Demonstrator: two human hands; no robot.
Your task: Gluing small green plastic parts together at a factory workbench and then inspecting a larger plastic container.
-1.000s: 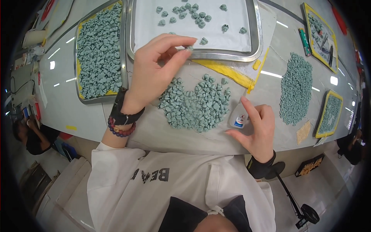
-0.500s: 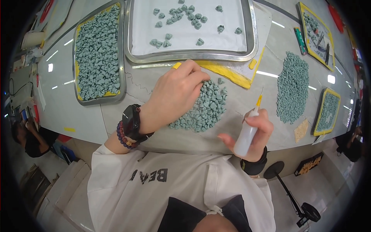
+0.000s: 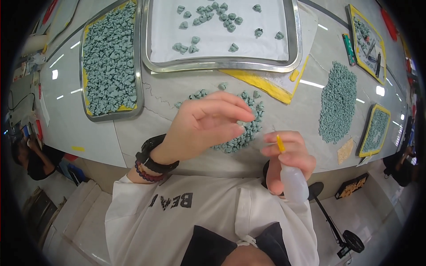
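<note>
My left hand (image 3: 208, 122) is over the pile of small grey-green pieces (image 3: 237, 142) on the table, thumb and fingertips drawn together in a pinch. Whatever sits between those fingertips is too small to make out. A translucent white squeeze bottle (image 3: 294, 184) with a yellow needle tip is gripped in my right hand (image 3: 295, 155), to the right of the pile. Its tip points up, tilted toward the left hand. Beyond the pile, a metal tray (image 3: 222, 67) lined with white holds several scattered, larger grey-green clusters (image 3: 230, 20).
At left, a yellow-lined metal tray (image 3: 141, 88) is full of grey-green pieces. A heap of smaller pieces (image 3: 338, 102) lies at right, near a green box (image 3: 349, 49) and two yellow-edged trays (image 3: 384, 80) (image 3: 364, 153). A yellow-edged sheet (image 3: 262, 86) lies partly under the lined tray.
My left hand has drawn back from the pile's far side toward me, fingers turned toward the bottle. The bottle has tilted and come lower, its tip now nearer my left fingers.
</note>
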